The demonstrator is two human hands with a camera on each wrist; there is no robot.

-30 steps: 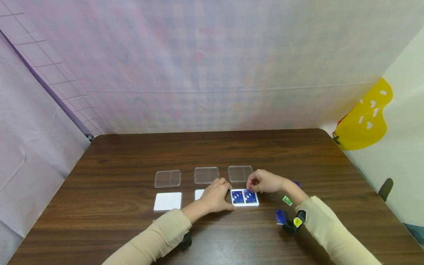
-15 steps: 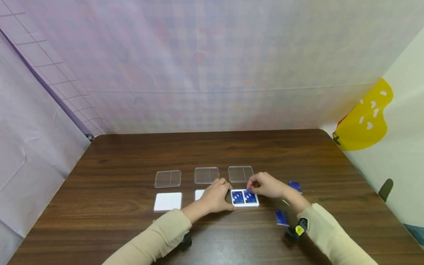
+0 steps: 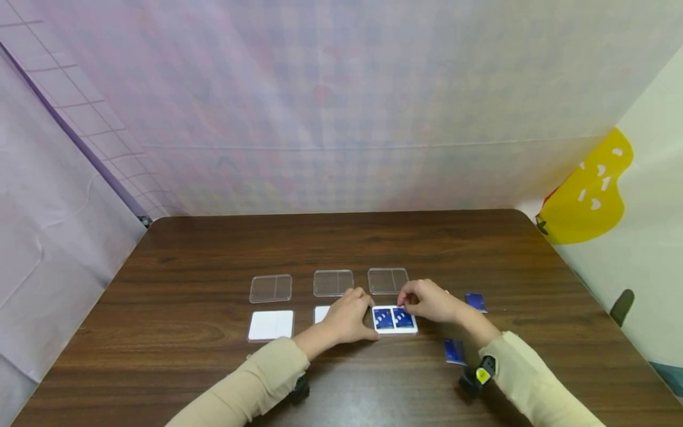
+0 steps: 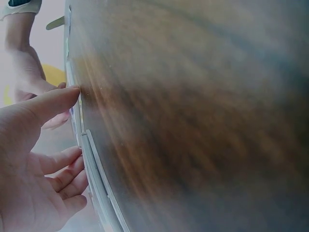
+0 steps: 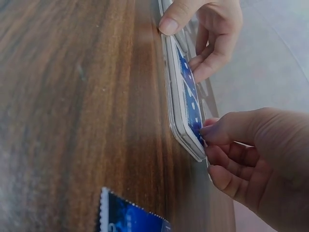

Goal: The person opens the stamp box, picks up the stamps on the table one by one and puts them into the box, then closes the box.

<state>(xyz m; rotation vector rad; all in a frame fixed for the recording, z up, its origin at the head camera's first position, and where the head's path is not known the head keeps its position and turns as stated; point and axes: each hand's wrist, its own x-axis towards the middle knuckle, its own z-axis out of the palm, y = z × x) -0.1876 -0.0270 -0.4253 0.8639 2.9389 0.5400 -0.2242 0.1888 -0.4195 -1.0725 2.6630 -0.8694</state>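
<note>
Two blue stamps, the left one and the right one, lie side by side on a white insert in a shallow clear case. My left hand holds that case from its left side, thumb at the near corner and fingers towards the far edge. At the far right corner, my right hand pinches the upper edge of the right stamp between thumb and index finger. The right wrist view shows the thumb tip against this stamp. Part of the stamp's edge is hidden by the fingertips.
Clear lids stand in a row behind the cases. Two more cases with white inserts lie to the left, one insert fully visible, the other partly behind my left hand. Loose blue stamps lie to the right.
My right hand has shifted slightly nearer, still at the right stamp's far edge. Its forearm now hides a small green piece and uncovers a blue stamp behind it. The left hand stays put.
</note>
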